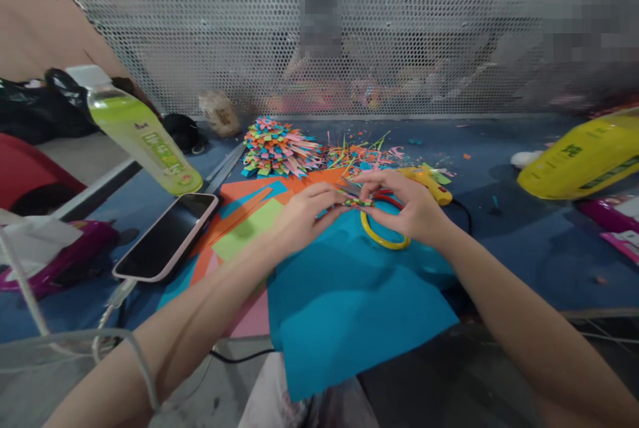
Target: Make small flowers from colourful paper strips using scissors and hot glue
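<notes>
Both my left hand [312, 210] and my right hand [399, 205] are closed in a pinch at opposite ends of a small strip of multicoloured paper [358, 202]. Just under and behind my right hand are scissors [383, 240] with a yellow and red handle; I cannot tell whether the hand touches them. Below my hands, a large sheet of blue paper [349, 308] overhangs the table's front edge. Green paper [249, 228] and orange paper [259, 200] lie beneath my left forearm. Beyond my hands stands a cone-shaped pile of fringed, colourful paper [279, 148].
Paper scraps [359, 152] cover the table [499, 241] behind my hands, beside a yellow glue gun [429, 182]. On the left are a phone [167, 236] on a cable and a green drink bottle [144, 135]. A yellow bottle [582, 155] lies right. A perforated metal panel [224, 22] closes the back.
</notes>
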Action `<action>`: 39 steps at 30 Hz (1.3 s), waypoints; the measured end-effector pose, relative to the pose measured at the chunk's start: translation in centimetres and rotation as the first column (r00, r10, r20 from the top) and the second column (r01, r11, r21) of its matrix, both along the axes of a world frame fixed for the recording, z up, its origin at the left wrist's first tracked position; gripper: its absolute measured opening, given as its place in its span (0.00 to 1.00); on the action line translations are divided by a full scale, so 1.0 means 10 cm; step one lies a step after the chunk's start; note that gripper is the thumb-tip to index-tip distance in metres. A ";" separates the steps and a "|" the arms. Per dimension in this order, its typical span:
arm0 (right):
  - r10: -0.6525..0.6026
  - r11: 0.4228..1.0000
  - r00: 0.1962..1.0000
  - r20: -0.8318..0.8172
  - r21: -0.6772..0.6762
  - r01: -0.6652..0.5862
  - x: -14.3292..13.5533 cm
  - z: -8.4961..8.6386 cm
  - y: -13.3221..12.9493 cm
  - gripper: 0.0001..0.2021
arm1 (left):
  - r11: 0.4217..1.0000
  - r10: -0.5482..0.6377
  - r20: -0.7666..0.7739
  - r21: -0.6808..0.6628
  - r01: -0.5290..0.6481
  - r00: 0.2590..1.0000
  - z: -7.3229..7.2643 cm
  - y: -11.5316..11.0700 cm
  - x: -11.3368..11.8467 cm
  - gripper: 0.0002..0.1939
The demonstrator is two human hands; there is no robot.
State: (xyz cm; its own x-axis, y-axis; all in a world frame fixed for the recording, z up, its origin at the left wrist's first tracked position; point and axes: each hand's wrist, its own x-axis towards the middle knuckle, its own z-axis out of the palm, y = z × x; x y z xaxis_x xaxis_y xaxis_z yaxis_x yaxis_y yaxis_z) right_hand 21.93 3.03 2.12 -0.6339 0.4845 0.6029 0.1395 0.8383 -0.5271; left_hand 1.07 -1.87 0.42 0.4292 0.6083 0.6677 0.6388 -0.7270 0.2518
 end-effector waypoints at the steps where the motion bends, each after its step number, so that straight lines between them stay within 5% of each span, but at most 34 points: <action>1: 0.017 0.999 1.000 0.009 0.036 -0.017 0.01 0.02 -0.01 0.20 | 0.999 -0.005 -0.027 0.042 0.006 1.000 0.00 0.00 -0.02 0.09; 8: 0.016 0.972 0.998 0.053 0.231 -0.028 0.03 0.10 -0.02 0.22 | 0.957 0.086 -0.147 0.289 -0.040 0.985 0.01 0.02 -0.09 0.11; 17: -0.024 0.974 0.999 0.033 0.225 0.016 0.02 0.07 0.00 0.18 | 0.996 0.003 -0.030 0.085 0.000 1.000 0.01 0.01 -0.04 0.09; 21: -0.127 0.990 0.992 0.015 0.070 0.125 0.01 0.03 0.03 0.18 | 0.982 0.084 0.150 -0.180 -0.056 0.985 0.00 0.02 0.03 0.07; 27: -0.144 0.952 0.983 0.112 -0.256 0.168 -0.02 -0.04 0.09 0.08 | 0.857 0.215 0.315 -0.515 -0.024 0.924 -0.01 0.05 0.08 0.10; 34: -0.162 0.819 0.986 0.025 -0.554 0.149 -0.02 -0.02 0.13 0.12 | 0.802 0.270 0.563 -0.581 0.142 0.781 -0.04 0.08 0.05 0.12; 39: -0.210 0.786 0.978 0.008 -0.593 0.173 0.00 -0.02 0.16 0.12 | 0.839 0.272 0.701 -0.508 0.194 0.659 0.02 0.09 0.03 0.14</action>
